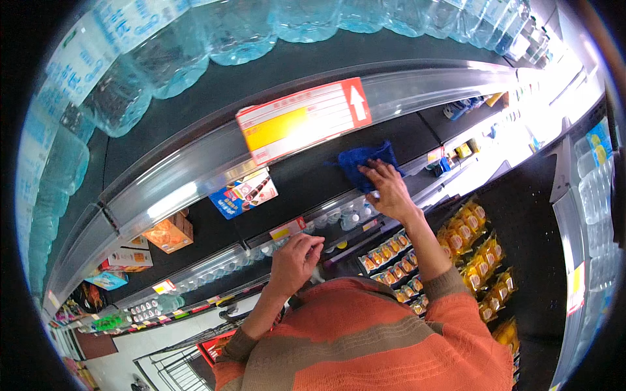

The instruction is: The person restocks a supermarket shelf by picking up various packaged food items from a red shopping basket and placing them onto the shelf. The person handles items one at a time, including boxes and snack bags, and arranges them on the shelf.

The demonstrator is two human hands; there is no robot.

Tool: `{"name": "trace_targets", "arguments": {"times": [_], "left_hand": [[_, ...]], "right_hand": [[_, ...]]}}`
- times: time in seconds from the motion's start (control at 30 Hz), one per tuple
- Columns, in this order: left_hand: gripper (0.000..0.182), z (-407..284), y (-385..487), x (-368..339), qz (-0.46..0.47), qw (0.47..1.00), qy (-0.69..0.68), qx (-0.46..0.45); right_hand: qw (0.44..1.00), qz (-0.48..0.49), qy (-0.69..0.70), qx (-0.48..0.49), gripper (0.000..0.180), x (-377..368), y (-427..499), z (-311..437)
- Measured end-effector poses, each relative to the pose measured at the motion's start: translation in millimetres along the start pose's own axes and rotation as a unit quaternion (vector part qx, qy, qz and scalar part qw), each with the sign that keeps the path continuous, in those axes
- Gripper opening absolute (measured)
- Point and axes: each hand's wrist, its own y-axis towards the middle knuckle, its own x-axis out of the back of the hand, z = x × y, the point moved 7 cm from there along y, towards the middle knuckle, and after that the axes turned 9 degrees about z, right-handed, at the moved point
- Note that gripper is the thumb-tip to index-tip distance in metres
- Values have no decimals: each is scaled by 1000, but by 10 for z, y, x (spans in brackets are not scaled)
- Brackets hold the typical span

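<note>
Under my right hand [389,190] lies a bunched blue cloth [364,163], pressed against the black shelf [303,166] near its front edge. The fingers rest on top of the cloth, spread a little. My left hand [296,259] is by the shelf's front rail, just below a small red and yellow price tag [288,228]. Its fingers are curled in, and nothing shows between them. To the left on the same shelf lies a blue and white snack box [244,192].
Large water bottles [239,34] line the upper shelf, whose clear front rail carries a big price sign [304,119]. Cartons [168,232] stand farther left. Packaged yellow snacks [462,229] sit at the lower right. A wire shopping cart [181,366] is on the floor.
</note>
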Motion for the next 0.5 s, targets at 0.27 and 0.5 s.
{"name": "trace_targets", "arguments": {"times": [0.27,0.5], "left_hand": [[11,230,349,16,-32,999,10,-1],[70,559,816,-257,83,982,167,-7]], "right_hand": [[992,99,-79,-7,55,-370,283,-413],[986,86,-141,24,55,-397,344,-510]]}}
